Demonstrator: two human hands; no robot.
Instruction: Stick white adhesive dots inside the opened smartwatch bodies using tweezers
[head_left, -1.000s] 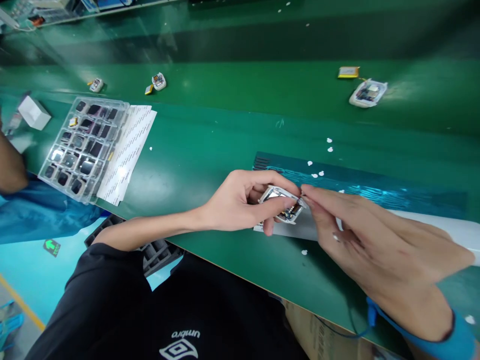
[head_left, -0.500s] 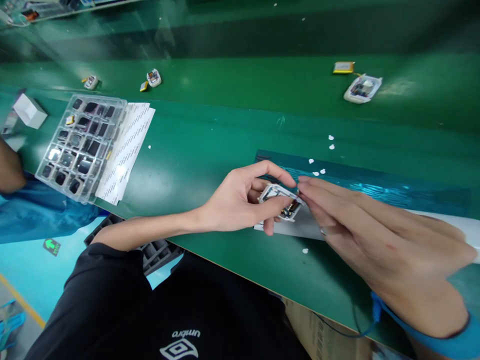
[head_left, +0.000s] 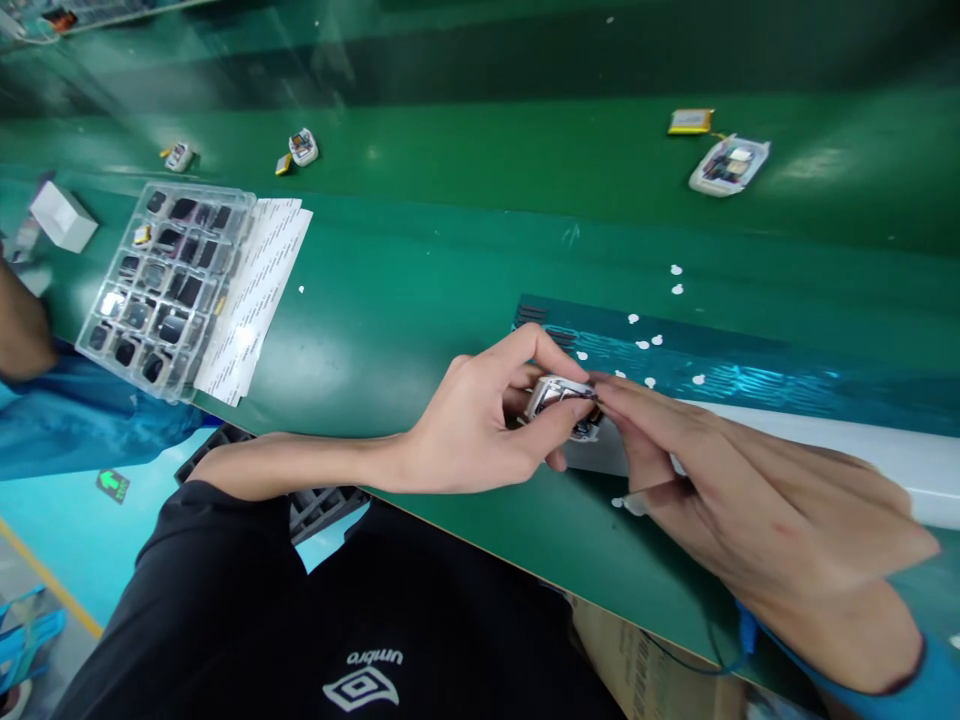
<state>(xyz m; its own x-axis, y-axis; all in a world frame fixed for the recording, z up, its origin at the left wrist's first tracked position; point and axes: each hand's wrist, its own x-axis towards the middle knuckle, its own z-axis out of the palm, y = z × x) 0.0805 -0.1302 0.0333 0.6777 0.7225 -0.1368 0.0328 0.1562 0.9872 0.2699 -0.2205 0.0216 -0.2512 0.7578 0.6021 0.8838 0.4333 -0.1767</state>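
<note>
Green matting covers the workbench point(head_left: 420, 300), with a darker green conveyor lane running across its far side.

**Hand state.** The left hand point(head_left: 480, 430) is curled closed around a small white-framed electronic module with an exposed board point(head_left: 559, 395), thumb on its near edge and index finger arched over the far edge. The right hand point(head_left: 757, 510) is nearly closed, thumb and index finger pinched together at the module's right end; whether they grip a separate part there cannot be told. The module is raised slightly off the bench, between the two hands.

**Progress.** Judged from the exposed board, the module is unfinished and work at its right end is in hand. Small white paper discs point(head_left: 652, 340) lie scattered beyond the hands.

**Edges and clearance.**
- Directly beneath and beyond the hands lie a white sheet point(head_left: 825, 445) and a glossy teal strip point(head_left: 750, 380).
- The bench's near edge passes just below the left wrist.
- Well to the left of the left hand stands a clear plastic compartment tray of dark square parts point(head_left: 161, 285), with a white liner sheet point(head_left: 259, 280) against its right side. A co-worker's blue sleeve point(head_left: 82, 420) occupies the space beyond it.
- Far beyond the right hand, on the lane, rest a similar open module point(head_left: 729, 165) and a flat yellow battery cell point(head_left: 690, 121).
- Open matting between the tray and the left hand offers free room.
</note>
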